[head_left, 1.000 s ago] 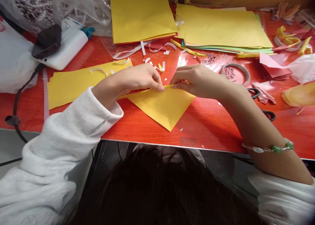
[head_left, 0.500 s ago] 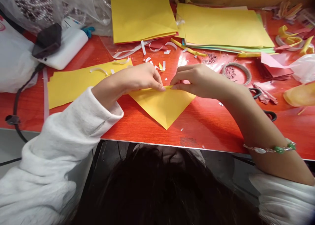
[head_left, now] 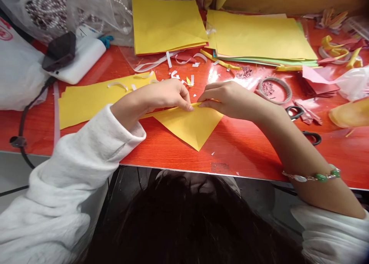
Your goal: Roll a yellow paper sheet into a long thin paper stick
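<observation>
A sheet of yellow paper [head_left: 193, 125] lies near the front of the red table, its lower point toward me and its far edge rolled into a thin fold. My left hand [head_left: 170, 94] pinches that rolled edge between thumb and fingers, left of the middle. Close beside it, my right hand [head_left: 221, 96] pinches the same edge, with the fingertips of both hands a short gap apart. The paper's far side is partly hidden beneath the hands. A beaded bracelet [head_left: 314, 177] circles my right forearm.
Yellow paper stacks [head_left: 170, 25] lie at the back, and more yellow sheets [head_left: 83, 102] at the left. A tape roll [head_left: 288, 92] and black-handled scissors [head_left: 314, 137] are at the right. White paper scraps [head_left: 168, 60] are scattered behind my hands. A white power bank [head_left: 86, 60] sits back left.
Both hands still pinch the rolled edge. The paper has turned slightly, and a strip of its rolled edge now shows beneath my left wrist. The whole view has shifted a little.
</observation>
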`<state>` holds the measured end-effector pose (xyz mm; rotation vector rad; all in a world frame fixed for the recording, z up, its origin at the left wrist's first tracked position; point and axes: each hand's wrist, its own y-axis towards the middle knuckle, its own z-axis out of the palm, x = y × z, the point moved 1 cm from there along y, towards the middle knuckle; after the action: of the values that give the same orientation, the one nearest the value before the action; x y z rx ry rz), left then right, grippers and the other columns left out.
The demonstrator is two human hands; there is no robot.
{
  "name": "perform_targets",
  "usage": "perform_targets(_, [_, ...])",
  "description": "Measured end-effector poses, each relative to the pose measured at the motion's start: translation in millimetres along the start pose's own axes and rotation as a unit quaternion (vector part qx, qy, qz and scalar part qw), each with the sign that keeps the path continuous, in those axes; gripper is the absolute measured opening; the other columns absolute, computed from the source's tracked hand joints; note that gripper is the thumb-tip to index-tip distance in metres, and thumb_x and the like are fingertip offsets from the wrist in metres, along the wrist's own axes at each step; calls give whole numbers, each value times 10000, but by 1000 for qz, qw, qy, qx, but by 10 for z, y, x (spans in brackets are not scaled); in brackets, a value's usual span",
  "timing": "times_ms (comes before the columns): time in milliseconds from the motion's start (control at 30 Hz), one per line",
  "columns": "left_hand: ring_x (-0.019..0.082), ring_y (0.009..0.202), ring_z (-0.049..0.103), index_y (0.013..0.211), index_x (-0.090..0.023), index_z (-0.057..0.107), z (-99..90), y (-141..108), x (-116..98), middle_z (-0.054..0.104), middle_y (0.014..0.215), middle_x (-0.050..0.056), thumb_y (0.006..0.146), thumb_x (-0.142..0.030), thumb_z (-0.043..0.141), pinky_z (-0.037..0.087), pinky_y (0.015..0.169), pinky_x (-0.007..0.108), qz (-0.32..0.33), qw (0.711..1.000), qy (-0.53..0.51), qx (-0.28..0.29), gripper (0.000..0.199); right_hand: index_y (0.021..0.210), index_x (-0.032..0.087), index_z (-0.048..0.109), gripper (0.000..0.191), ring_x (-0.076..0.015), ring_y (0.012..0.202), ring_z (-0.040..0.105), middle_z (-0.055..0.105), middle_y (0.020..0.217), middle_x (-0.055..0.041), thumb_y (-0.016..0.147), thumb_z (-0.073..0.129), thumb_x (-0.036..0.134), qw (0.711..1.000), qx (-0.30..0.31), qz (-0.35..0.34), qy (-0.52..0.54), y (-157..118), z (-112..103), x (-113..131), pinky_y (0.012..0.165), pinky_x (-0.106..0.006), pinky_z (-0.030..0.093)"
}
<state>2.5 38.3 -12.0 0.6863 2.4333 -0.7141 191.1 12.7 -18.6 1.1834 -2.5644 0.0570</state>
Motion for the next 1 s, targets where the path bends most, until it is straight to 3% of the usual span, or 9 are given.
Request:
perform_targets(333, [128,691,531,768,-182,717,-18,-51,16,644,712,-8,664,-411,598,333,625,231,1,998,-62,13,279,806,148,617,223,-159,770,508,576,819,-68,881,439,259,998,-42,-17,-38,4,-25,-21,676,-293,354])
perform_targets(600, [116,689,500,812,-162,692,7,-121,-66,651,768,1,690,-401,619,340,631,249,-1,997,-79,2,278,882,143,635,235,-130,723,508,588,837,-67,891,423,244,1000,1,7,12,5,-39,13,652,-269,371])
perform_targets(733, [119,685,496,787,-173,684,4,-104,-49,638,756,-7,666,-402,634,329,617,249,-16,998,-55,9,264,841,138,609,216,-132,708,479,572,815,-67,887,428,247,1000,-6,-7,-29,17,-14,23,639,-270,353])
perform_targets(900, [90,606,401,730,-174,701,-17,-79,-17,600,659,-13,712,-435,575,296,580,260,10,998,-53,15,290,843,131,593,266,-156,726,465,559,814,-83,913,368,253,993,-23,-28,-110,3,-21,28,677,-300,342])
perform_targets(1000, [91,629,417,740,-165,695,-21,-85,-26,607,680,-11,700,-412,596,311,602,256,15,998,-62,1,269,888,136,607,278,-162,743,482,571,846,-91,919,365,270,995,-28,-26,-96,-8,-31,27,681,-304,345])
